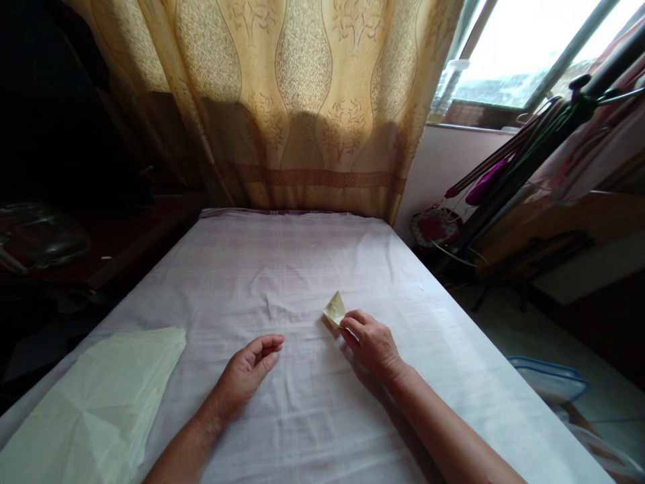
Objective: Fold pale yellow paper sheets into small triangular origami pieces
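Note:
My right hand (370,341) rests on a table covered with a pale striped cloth (282,269) and pinches a small folded cream paper piece (334,309) at its near corner. The piece stands up as a little triangle just left of my fingertips. My left hand (249,371) lies on the cloth to the left, palm turned inward, fingers loosely curled and apart, holding nothing. A hand's width of bare cloth separates the two hands.
A stack of pale cream paper sheets (95,410) lies at the table's near left corner. A patterned gold curtain (282,101) hangs behind the far edge. Dark furniture stands to the left. Right of the table are a rack with poles (529,154) and a blue-rimmed tub (551,380) on the floor.

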Available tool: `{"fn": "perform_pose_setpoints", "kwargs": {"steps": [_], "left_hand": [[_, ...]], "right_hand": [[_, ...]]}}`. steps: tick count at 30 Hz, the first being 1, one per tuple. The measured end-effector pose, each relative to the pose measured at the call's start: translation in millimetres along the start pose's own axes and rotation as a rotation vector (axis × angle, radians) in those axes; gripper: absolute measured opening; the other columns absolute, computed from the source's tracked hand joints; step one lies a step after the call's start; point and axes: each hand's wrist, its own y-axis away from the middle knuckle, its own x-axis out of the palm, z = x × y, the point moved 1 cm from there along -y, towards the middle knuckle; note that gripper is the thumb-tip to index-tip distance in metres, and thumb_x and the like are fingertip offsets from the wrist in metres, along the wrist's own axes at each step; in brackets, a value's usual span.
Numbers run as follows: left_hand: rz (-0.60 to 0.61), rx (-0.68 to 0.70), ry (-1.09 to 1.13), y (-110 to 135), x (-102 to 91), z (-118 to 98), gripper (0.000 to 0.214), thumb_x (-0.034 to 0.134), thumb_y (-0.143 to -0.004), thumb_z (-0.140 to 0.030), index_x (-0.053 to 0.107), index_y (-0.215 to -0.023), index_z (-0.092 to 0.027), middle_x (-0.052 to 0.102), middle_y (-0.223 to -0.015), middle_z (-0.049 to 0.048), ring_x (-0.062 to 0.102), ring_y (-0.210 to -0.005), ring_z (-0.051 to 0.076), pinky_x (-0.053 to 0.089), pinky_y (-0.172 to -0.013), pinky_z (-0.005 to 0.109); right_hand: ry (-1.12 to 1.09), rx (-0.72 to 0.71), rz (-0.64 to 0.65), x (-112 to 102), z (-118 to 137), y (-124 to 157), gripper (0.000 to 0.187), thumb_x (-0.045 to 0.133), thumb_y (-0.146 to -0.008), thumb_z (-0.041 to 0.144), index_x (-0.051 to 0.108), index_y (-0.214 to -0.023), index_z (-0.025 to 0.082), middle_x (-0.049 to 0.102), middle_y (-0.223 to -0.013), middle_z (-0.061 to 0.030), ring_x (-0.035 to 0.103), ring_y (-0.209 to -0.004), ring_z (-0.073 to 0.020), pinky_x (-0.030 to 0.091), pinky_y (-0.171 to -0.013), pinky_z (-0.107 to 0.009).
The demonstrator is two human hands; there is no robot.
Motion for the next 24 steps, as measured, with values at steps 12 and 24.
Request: {"fn": "perform_pose_setpoints", "kwargs": {"steps": [12, 24], "left_hand": [[-0.006, 0.011, 0.006, -1.0, -2.1, 3.2, 0.045, 0.08, -0.067, -0.047, 0.073, -0.103, -0.021, 0.074, -0.108, 0.0085, 0.066, -0.107, 0.025, 0.049, -0.101, 0.038], [-0.02, 0.008, 0.025, -4.8, -6.2, 12.2, 0.046, 0.079, -0.067, -0.051, 0.075, -0.102, -0.022, 0.074, -0.107, 0.0084, 0.066, -0.107, 0.026, 0.052, -0.097, 0.035]], "right_hand": [[0.138, 0.054, 0.075, -4.7, -38.3, -23.1, 0.017, 0.049, -0.096, 0.023, 0.065, -0.093, 0.021, 0.069, -0.087, -0.0046, 0.062, -0.075, -0.0149, 0.035, -0.064, -0.023], [0.175, 0.116, 0.188, -5.6, -63.7, -36.7, 0.013, 0.057, -0.092, 0.028, 0.068, -0.093, 0.021, 0.071, -0.093, -0.0045, 0.066, -0.08, -0.0165, 0.039, -0.066, -0.023]]}}
